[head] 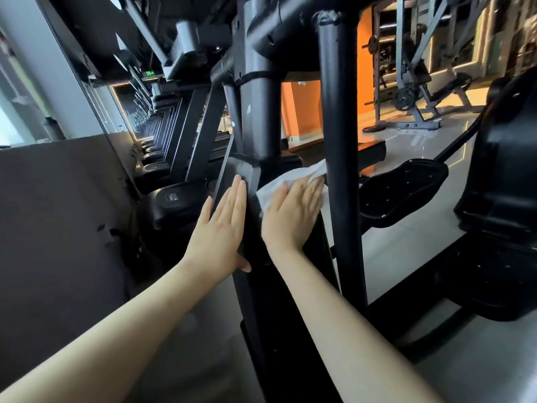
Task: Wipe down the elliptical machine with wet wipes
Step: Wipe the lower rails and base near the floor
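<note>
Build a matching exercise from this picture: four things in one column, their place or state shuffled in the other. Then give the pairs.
Column one
1. left hand
2. right hand
3. white wet wipe
4. black oval foot pedal

Column two
A. spread under a palm against the dark central post of the elliptical
B. to the right of the black upright tube, touched by neither hand
C. flat, fingers straight, on the post's left side, holding nothing
D. pressing flat on the wipe

Pairs: 1-C, 2-D, 3-A, 4-B
</note>
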